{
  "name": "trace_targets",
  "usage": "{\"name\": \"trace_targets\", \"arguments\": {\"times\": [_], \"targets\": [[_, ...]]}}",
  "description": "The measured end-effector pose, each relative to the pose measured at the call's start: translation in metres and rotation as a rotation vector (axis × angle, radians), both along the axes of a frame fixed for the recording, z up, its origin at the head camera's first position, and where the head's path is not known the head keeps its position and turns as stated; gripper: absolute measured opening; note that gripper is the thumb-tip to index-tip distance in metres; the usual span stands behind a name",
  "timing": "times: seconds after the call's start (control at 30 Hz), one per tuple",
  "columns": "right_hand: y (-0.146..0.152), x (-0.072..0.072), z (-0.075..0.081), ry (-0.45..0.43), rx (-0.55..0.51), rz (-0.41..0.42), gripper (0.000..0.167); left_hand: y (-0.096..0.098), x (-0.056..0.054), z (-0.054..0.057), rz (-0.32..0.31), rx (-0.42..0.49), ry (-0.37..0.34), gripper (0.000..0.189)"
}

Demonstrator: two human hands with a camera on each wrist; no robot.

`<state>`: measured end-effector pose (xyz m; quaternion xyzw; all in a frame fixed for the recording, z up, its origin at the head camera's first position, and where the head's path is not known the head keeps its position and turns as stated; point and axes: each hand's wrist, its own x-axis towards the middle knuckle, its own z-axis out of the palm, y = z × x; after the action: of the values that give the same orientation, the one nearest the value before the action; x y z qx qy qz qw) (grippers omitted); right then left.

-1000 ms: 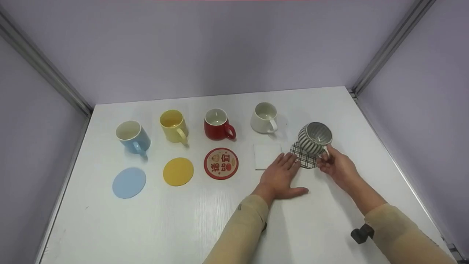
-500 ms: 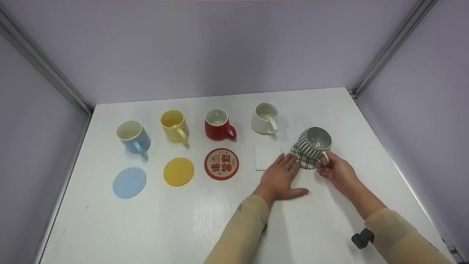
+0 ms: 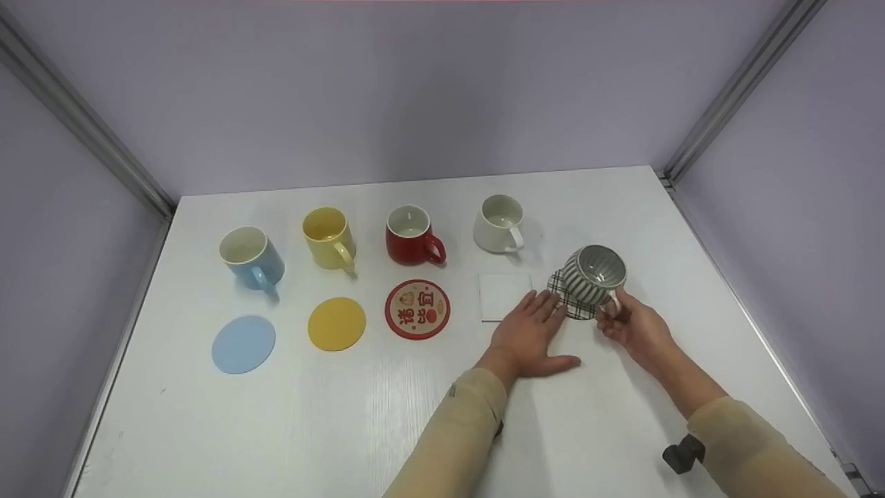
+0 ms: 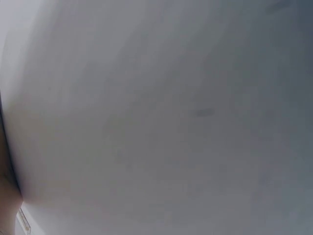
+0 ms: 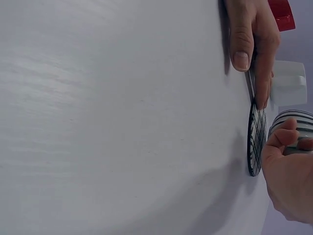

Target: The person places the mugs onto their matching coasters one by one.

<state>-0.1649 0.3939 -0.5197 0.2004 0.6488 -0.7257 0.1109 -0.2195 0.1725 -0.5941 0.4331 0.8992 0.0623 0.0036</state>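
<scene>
i see the striped mug (image 3: 584,282) come lower than half a second ago, so that now it stands over the checked coaster (image 3: 578,311) and hides a large part of it. the right hand (image 3: 635,324) holds this mug by its handle (image 3: 614,302), with the fingers curled in a narrow pinch. for the work in hand i judge this means that the gap between mug and coaster is now smaller, or perhaps closed; from where i stand i cannot tell if the base already touches. the left hand (image 3: 529,339) has not moved in this time: it lies flat with the palm down and the thumb spread wide, and the fingertips touch the edge of the checked coaster, which seems to me a way of keeping it steady. the same hand covers one corner of the white square coaster (image 3: 499,294). the blue mug (image 3: 261,266), the yellow mug (image 3: 325,250), the red mug (image 3: 406,250) and the white mug (image 3: 488,238) stay in their row, well apart from the fingers.
</scene>
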Motion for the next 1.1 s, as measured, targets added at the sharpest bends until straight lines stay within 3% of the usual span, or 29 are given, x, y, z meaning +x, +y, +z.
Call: {"name": "trace_targets", "arguments": {"times": [0.2, 0.63, 1.1], "targets": [[-0.001, 0.001, -0.003, -0.014, -0.007, -0.009, 0.044, -0.001, -0.001, 0.0, -0.005, -0.013, 0.0, 0.102], [-0.001, 0.003, -0.003, -0.012, -0.03, -0.025, 0.043, 0.0, -0.004, 0.013, 0.002, -0.02, -0.103, 0.103], [-0.007, 0.004, -0.008, -0.001, -0.063, -0.031, 0.044, 0.003, -0.002, 0.02, 0.021, -0.058, -0.112, 0.103]]}}
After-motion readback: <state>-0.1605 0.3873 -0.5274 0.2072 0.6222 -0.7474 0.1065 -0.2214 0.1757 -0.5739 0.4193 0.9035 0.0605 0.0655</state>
